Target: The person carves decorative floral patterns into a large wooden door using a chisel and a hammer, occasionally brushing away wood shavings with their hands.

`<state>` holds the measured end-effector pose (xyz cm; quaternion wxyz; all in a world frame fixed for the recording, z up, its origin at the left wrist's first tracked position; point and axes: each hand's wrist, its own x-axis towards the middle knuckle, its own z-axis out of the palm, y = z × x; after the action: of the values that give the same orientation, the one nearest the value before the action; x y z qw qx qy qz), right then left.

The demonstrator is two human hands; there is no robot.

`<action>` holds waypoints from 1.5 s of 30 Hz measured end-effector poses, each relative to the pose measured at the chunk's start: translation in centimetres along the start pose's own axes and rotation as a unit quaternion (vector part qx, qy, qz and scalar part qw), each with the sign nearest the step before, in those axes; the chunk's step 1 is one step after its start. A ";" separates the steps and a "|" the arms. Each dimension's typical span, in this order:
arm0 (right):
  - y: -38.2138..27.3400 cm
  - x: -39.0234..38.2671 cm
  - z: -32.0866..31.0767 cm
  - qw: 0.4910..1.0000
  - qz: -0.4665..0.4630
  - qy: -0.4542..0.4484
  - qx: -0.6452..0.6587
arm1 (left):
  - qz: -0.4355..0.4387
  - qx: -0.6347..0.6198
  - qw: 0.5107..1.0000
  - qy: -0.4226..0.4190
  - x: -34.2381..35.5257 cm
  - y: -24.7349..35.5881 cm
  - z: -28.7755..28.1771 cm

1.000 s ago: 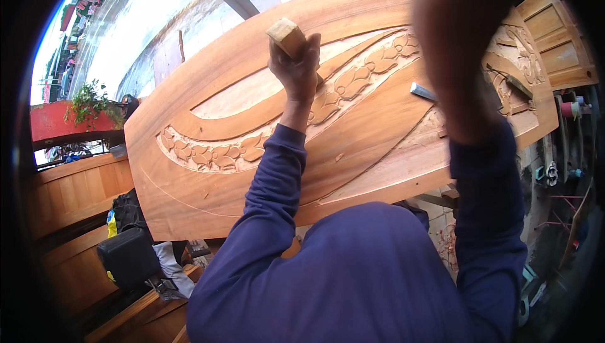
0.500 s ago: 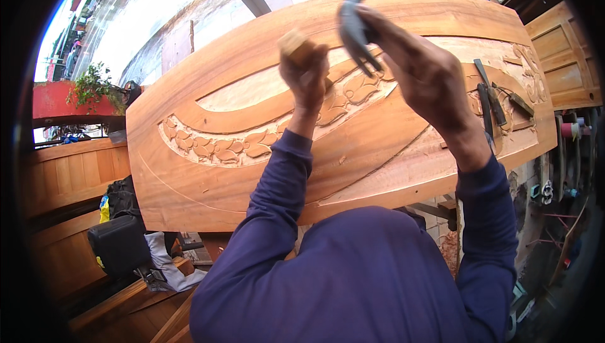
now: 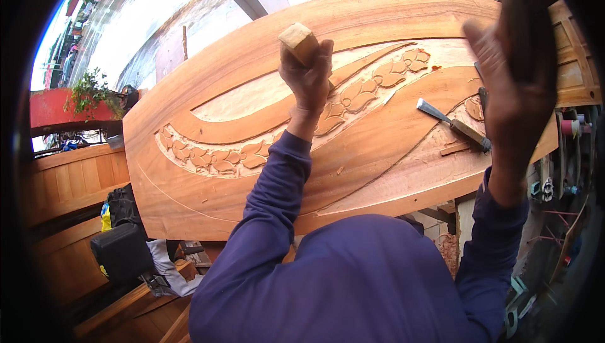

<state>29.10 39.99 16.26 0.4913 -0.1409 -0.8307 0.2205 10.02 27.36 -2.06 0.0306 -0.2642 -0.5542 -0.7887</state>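
My left hand (image 3: 307, 85) is closed around a square-ended wooden block (image 3: 299, 42), held above the carved wooden panel (image 3: 252, 201). Its lower part is hidden by my fingers. My right hand (image 3: 520, 97) is raised at the right, large and smeared by motion. The thumb stands apart, but whether the fingers hold anything cannot be made out; no hammer shows clearly. Below it, a flat chisel (image 3: 452, 122) with a wooden handle rests on the panel, its blade pointing left. A band of carved leaves and flowers (image 3: 359, 94) runs beneath my left hand.
A thin wood strip (image 3: 455, 148) lies near the chisel. Panelled wooden boards (image 3: 69, 173) stand at the left, near a black case (image 3: 121, 248). A red planter (image 3: 53, 111) holds a green plant. Clamps (image 3: 547, 176) hang at the right, beside another panelled door (image 3: 570, 47).
My right hand has risen to the right, away from my left hand; the hammer it held is no longer distinguishable. A chisel now lies on formerly bare wood. My left hand stays nearly still.
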 end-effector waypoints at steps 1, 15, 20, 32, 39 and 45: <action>1.1 0.8 0.0 0.999 -0.026 -0.024 0.006 | 0.015 0.035 0.999 0.001 0.0 0.1 0.0; 2.7 -1.4 10.1 0.949 -0.111 -0.289 -0.056 | -0.003 0.011 0.999 -0.032 0.6 -2.0 0.0; 4.0 -4.9 6.2 0.978 -0.011 -0.200 0.064 | -0.014 -0.187 0.982 0.016 -0.2 -1.5 -2.5; 2.7 -3.6 -0.1 0.993 0.021 -0.054 0.100 | 0.013 -0.062 0.998 0.014 0.7 -2.6 0.4; 4.1 5.9 -3.3 0.951 -0.099 -0.003 -0.293 | -0.015 -0.024 1.000 -0.002 0.8 -2.1 2.3; 3.3 0.5 10.4 0.947 -0.128 -0.279 -0.099 | -0.024 0.033 0.999 -0.008 0.8 -1.8 1.3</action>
<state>19.73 40.70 10.60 0.2480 -0.0144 -0.9631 0.1032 9.26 29.37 -2.90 0.0159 -0.2557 -0.5865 -0.7683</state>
